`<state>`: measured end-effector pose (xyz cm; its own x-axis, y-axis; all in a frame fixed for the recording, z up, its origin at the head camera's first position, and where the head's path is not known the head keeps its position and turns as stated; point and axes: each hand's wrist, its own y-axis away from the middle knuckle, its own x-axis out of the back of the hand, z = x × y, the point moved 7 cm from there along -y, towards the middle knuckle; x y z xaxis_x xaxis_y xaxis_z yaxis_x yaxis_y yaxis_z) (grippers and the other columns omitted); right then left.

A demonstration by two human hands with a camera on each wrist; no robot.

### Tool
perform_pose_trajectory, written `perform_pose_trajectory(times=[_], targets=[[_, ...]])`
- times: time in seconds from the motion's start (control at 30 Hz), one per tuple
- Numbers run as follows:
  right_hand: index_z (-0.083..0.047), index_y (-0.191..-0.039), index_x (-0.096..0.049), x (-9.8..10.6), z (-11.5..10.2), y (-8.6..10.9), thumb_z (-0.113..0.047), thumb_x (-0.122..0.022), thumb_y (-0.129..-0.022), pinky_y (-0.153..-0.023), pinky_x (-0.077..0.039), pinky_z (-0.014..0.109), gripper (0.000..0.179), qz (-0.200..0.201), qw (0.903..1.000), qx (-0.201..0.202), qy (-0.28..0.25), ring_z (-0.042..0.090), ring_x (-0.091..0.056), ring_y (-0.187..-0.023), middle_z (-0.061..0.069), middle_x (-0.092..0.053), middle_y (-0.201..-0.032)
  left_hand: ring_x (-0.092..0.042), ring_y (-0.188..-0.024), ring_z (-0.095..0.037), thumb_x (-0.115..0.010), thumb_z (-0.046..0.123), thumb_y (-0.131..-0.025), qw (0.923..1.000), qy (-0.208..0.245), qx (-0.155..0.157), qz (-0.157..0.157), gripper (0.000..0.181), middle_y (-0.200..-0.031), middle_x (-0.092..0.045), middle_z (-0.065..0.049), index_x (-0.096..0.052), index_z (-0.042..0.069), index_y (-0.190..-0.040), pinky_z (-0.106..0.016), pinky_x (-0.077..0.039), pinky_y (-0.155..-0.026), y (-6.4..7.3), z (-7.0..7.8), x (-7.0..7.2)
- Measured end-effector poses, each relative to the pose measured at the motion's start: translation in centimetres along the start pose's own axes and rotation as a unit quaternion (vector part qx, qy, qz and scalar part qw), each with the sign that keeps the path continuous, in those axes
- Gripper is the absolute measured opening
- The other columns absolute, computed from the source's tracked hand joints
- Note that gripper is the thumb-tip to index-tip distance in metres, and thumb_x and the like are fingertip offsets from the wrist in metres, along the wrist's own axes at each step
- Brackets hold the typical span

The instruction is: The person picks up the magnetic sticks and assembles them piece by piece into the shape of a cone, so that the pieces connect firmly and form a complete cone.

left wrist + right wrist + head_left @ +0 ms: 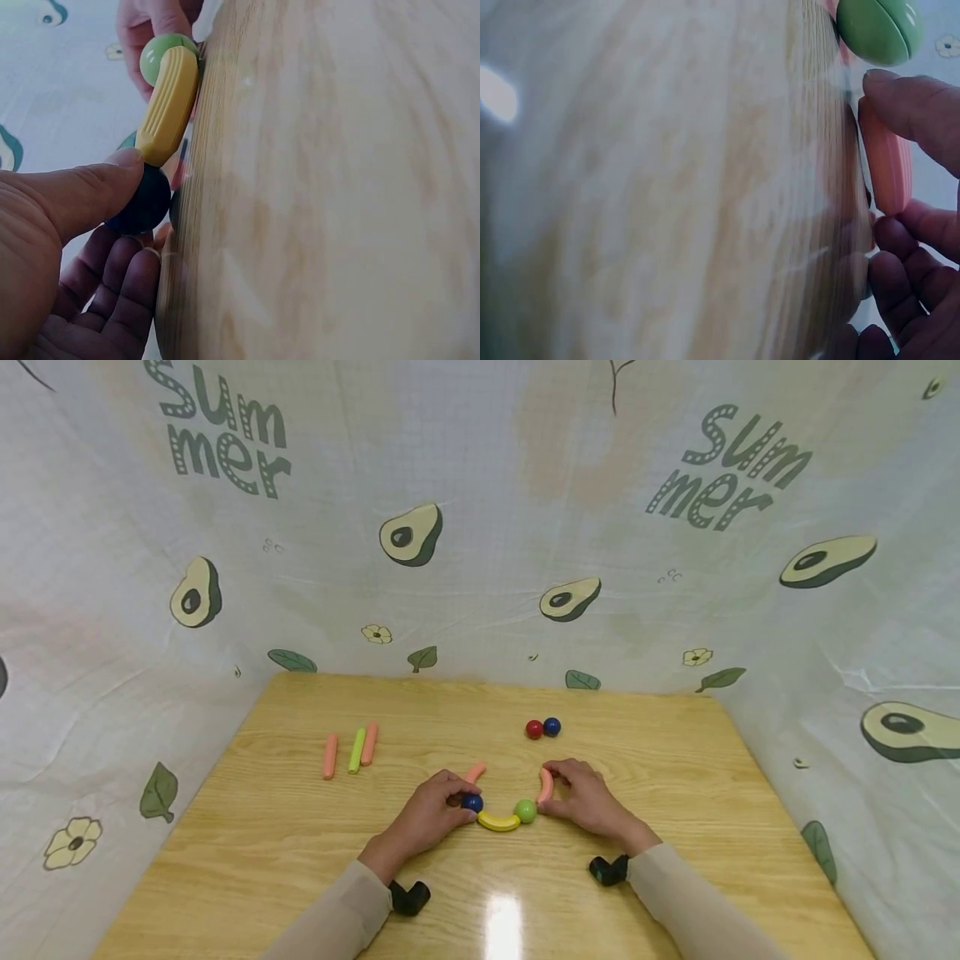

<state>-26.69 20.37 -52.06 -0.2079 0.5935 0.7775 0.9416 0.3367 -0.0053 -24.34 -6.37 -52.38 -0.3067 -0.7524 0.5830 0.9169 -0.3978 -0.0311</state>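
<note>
On the wooden table, my left hand (pixel 430 812) pinches a dark blue ball (pixel 472 803) between thumb and fingers. A curved yellow stick (pixel 498 822) joins that ball to a green ball (pixel 526 811), and its ridges show in the left wrist view. Behind the blue ball lies a curved pink stick (pixel 475 772), partly hidden by the left fingers. My right hand (pixel 588 800) holds another curved pink piece (pixel 887 157) by its two ends, thumb near the green ball. In the right wrist view a narrow gap separates this piece from the green ball (pixel 881 30).
Farther back on the table (pixel 637 752) a red ball (pixel 534 729) and a second blue ball (pixel 552 727) sit side by side. To the left lie straight sticks: a pink one (pixel 330 756), a yellow-green one (pixel 357 750) and another pink one (pixel 370 744). A printed cloth (pixel 480 468) surrounds the table.
</note>
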Motion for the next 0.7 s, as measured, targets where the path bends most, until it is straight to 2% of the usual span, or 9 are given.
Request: perform_pose_trajectory(times=[0.23, 0.7], targets=[[-0.010, -0.151, -0.058, -0.04, -0.29, 0.00, -0.050, -0.082, -0.090, -0.113, -0.031, 0.065, 0.077, -0.015, 0.9997, 0.009, 0.015, 0.036, -0.049, -0.139, 0.008, -0.061, -0.144, -0.060, -0.101, -0.010, -0.080, 0.021, -0.096, 1.0000, -0.004, -0.002, 0.000, 0.033, -0.111, -0.060, 0.007, -0.076, 0.019, -0.128, -0.027, -0.053, -0.090, -0.07, 0.08, 0.00], [-0.012, -0.152, -0.058, -0.19, -0.58, 0.12, -0.049, -0.077, -0.093, -0.111, -0.031, 0.061, 0.072, -0.036, 0.9990, 0.024, 0.008, 0.032, -0.051, -0.136, 0.002, -0.064, -0.137, -0.060, -0.100, -0.010, -0.081, 0.020, -0.095, 1.0000, -0.002, -0.002, 0.004, 0.033, -0.110, -0.059, 0.007, -0.076, 0.019, -0.127, -0.026, -0.053, -0.090, -0.05, 0.04, -0.06]])
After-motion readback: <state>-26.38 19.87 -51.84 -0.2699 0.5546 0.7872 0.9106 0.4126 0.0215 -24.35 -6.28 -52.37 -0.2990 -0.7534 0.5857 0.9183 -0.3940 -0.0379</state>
